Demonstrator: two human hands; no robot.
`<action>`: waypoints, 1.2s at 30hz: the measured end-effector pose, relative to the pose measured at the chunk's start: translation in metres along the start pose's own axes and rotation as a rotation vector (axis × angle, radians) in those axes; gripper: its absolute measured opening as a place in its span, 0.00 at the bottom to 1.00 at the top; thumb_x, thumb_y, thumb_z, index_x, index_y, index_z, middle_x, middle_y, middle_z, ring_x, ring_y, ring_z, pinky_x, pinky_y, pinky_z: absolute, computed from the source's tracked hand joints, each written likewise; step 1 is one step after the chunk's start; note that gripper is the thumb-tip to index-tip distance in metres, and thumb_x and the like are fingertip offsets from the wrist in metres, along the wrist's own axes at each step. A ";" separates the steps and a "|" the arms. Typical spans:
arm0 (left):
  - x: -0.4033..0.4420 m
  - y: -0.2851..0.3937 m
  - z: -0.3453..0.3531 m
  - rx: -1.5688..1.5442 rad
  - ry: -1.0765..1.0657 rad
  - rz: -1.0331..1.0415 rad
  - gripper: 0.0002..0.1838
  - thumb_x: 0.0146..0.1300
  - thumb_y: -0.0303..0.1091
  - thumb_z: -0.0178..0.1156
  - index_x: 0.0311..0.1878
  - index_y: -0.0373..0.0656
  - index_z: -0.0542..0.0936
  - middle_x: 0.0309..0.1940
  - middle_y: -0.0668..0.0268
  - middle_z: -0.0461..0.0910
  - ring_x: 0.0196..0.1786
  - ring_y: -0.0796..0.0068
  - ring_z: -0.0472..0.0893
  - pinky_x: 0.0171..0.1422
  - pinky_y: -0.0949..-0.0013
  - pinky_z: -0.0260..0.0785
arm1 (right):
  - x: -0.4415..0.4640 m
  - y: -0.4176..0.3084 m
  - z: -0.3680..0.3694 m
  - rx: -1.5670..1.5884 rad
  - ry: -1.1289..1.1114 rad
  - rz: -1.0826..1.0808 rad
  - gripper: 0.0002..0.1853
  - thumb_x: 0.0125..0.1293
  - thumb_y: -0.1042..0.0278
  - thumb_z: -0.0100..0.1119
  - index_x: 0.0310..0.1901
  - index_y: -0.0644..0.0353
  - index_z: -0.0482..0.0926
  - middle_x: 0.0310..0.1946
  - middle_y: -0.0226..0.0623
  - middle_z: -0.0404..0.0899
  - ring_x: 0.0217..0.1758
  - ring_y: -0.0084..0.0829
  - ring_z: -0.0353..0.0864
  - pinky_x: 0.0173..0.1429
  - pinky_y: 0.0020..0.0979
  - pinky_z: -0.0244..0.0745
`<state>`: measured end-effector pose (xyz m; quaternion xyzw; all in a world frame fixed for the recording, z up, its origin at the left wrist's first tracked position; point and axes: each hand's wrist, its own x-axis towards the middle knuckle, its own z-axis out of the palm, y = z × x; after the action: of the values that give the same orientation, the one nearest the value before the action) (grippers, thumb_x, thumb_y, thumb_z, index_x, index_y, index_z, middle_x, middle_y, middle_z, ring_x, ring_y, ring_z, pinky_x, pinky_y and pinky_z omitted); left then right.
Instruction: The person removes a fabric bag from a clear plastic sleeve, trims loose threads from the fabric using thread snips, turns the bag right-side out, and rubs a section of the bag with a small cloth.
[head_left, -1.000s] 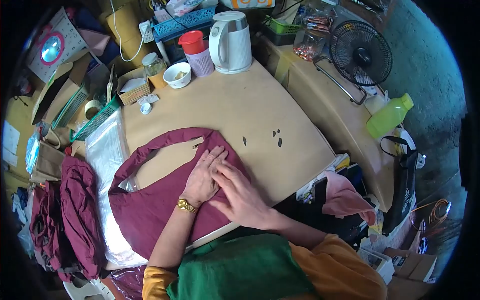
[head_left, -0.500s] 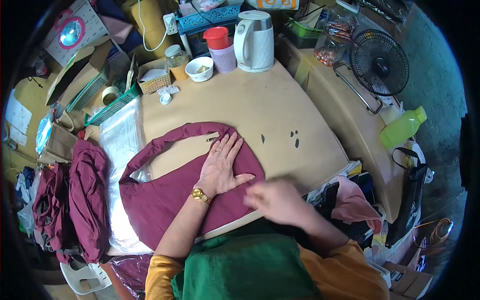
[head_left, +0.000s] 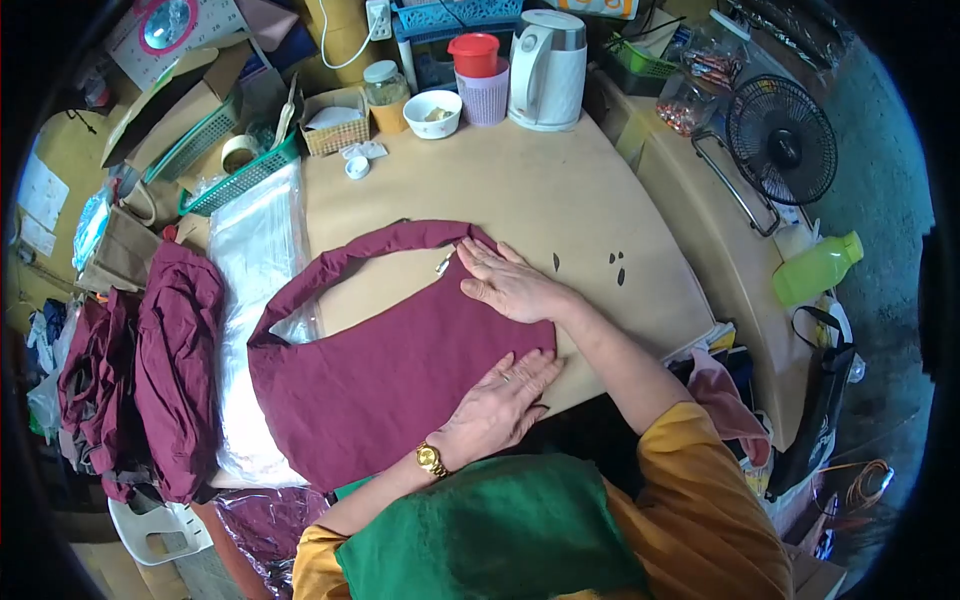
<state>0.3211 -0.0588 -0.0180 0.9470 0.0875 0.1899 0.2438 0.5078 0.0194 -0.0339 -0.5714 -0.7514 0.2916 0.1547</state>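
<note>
A maroon fabric shoulder bag (head_left: 375,375) lies flat on the brown-covered table, its padded strap arching away from me. Near the strap's right end shows a small metal zipper pull (head_left: 443,266). My left hand (head_left: 495,405), with a gold watch at the wrist, rests flat on the bag's lower right edge, fingers stretched out. Higher up, my right hand (head_left: 510,283) lies on the upper right corner beside the zipper pull, fingers extended. Neither hand grips anything.
Clear plastic bags (head_left: 255,330) lie left of the bag, beside more maroon fabric pieces (head_left: 180,370). At the back stand a white kettle (head_left: 548,75), a white bowl (head_left: 433,115) and a jar (head_left: 386,95). A black fan (head_left: 782,140) and green bottle (head_left: 820,270) are at right.
My left hand has slid from the bag's upper right part down to its lower right edge. My right hand, blurred before, has moved up onto the upper right corner. The view has shifted slightly.
</note>
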 end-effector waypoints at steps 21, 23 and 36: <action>-0.072 0.012 -0.019 0.387 0.035 -0.134 0.18 0.61 0.30 0.53 0.55 0.42 0.77 0.53 0.61 0.74 0.55 0.61 0.75 0.64 0.58 0.64 | -0.044 -0.070 0.066 -0.324 0.307 -0.004 0.39 0.70 0.41 0.52 0.76 0.55 0.58 0.78 0.53 0.49 0.82 0.51 0.45 0.81 0.54 0.36; -0.105 0.014 -0.041 0.514 0.025 -0.340 0.15 0.61 0.32 0.53 0.51 0.47 0.78 0.51 0.62 0.75 0.54 0.64 0.76 0.65 0.52 0.60 | -0.053 -0.068 0.062 -0.448 0.285 -0.017 0.38 0.69 0.41 0.53 0.74 0.53 0.62 0.77 0.52 0.52 0.82 0.51 0.46 0.81 0.55 0.37; -0.202 -0.008 -0.072 0.488 0.394 -0.584 0.16 0.41 0.29 0.66 0.37 0.48 0.76 0.34 0.62 0.69 0.39 0.58 0.71 0.43 0.57 0.62 | 0.086 -0.199 0.124 -0.228 -0.028 -0.727 0.32 0.67 0.54 0.60 0.67 0.65 0.69 0.72 0.51 0.63 0.78 0.47 0.56 0.81 0.51 0.47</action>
<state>0.1074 -0.0731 -0.0274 0.8579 0.4395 0.2640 0.0346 0.2594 0.0333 -0.0169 -0.2770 -0.9347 0.1401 0.1730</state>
